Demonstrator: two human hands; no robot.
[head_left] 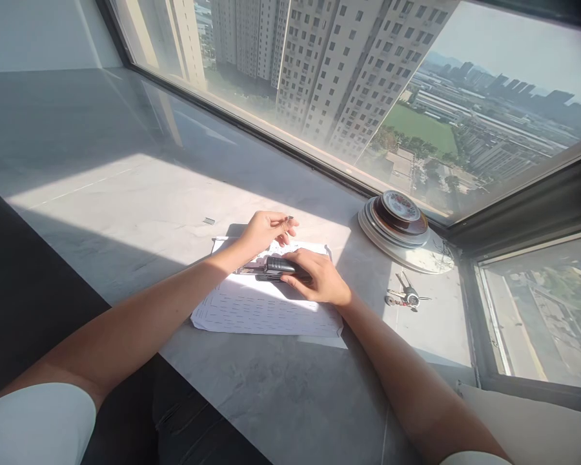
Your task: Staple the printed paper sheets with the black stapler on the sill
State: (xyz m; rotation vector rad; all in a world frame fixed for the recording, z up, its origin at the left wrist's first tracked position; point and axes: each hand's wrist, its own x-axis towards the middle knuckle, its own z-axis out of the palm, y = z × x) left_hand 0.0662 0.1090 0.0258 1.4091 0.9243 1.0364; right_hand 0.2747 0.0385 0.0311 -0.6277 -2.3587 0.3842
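A black stapler (278,265) lies across white papers (266,309) with rows of short dark marks, its metal end pointing left. My right hand (317,276) is wrapped round the stapler's right end. Just above the stapler, my left hand (270,231) is raised, thumb and finger pinched on a small dark piece (290,218), perhaps staples; it is too small to be sure. On the grey stone sill, left of my left hand, rests a small strip of staples (208,221).
A stack of plates (401,223) stands by the window corner at the right. Below it lies a small metallic object with thin arms (409,297). Dark window frames (252,132) border the sill. A pale cushion (527,423) is at the lower right.
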